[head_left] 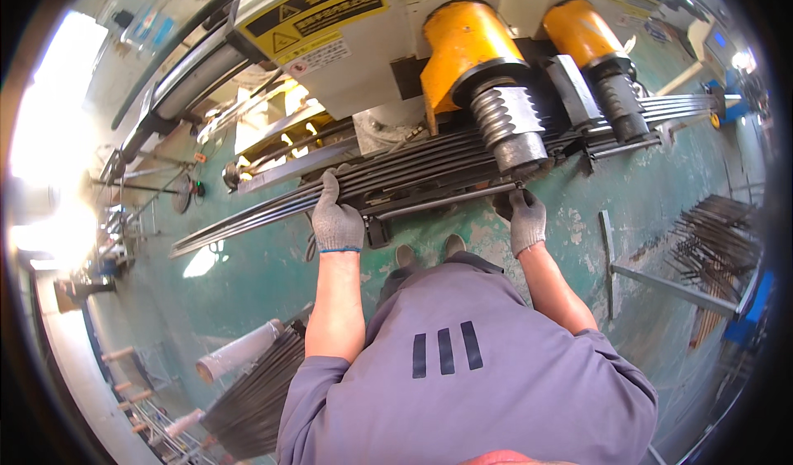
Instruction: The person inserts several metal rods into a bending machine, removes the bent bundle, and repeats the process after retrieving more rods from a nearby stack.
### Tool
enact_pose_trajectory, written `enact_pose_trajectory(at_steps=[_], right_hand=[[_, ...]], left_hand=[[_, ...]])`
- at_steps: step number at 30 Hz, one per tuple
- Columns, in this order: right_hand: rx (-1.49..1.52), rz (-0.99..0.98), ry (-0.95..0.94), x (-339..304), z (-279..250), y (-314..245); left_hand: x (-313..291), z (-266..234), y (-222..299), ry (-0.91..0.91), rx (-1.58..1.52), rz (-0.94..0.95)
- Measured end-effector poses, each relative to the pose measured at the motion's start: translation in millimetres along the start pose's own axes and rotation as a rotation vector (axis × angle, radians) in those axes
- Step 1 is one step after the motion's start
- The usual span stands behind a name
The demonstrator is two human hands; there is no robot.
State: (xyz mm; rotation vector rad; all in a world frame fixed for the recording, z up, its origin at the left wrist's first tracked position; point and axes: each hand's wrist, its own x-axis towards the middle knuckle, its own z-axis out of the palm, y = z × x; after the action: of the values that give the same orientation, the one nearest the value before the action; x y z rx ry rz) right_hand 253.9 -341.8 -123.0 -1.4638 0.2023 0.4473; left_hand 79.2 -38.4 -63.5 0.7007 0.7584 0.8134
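A row of long, thin metal tubes (413,166) lies side by side across the machine in front of me. My left hand (337,224), in a grey knit glove, is closed around the near tubes, its thumb on top; the other fingers are partly hidden. My right hand (526,221), also gloved, is closed at the right end of a slim metal bar (450,199) along the machine's front edge. What lies between its fingers is hidden. Just above it stands a ribbed metal cylinder (512,126) under an orange housing (471,44).
A second orange housing (585,31) with a ribbed cylinder stands to the right. Yellow warning labels (318,11) mark the machine. Dark rods are piled on a rack (677,287) at right. More dark tubes (260,395) and a wrapped roll (239,351) lie at lower left on the green floor.
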Motion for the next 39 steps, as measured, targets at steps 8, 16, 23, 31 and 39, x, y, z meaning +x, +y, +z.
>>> enact_pose_trajectory(at_steps=[8,16,23,31,39], right_hand=[[-0.206,0.185,-0.053,27,-53,67],[-0.228,0.35,0.209,6,-116,155],[-0.336,0.477,0.286,-85,-96,203],[-0.438,0.518,0.412,-144,-82,219],[-0.477,0.399,0.228,-89,-64,225]], left_hand=[[-8,-79,70,-0.067,-0.515,-0.066],[59,-252,194,0.197,-0.492,0.167],[125,-433,317,0.46,-0.405,0.314],[143,-457,336,0.305,-0.126,0.283],[101,-433,333,0.059,-0.178,0.13]])
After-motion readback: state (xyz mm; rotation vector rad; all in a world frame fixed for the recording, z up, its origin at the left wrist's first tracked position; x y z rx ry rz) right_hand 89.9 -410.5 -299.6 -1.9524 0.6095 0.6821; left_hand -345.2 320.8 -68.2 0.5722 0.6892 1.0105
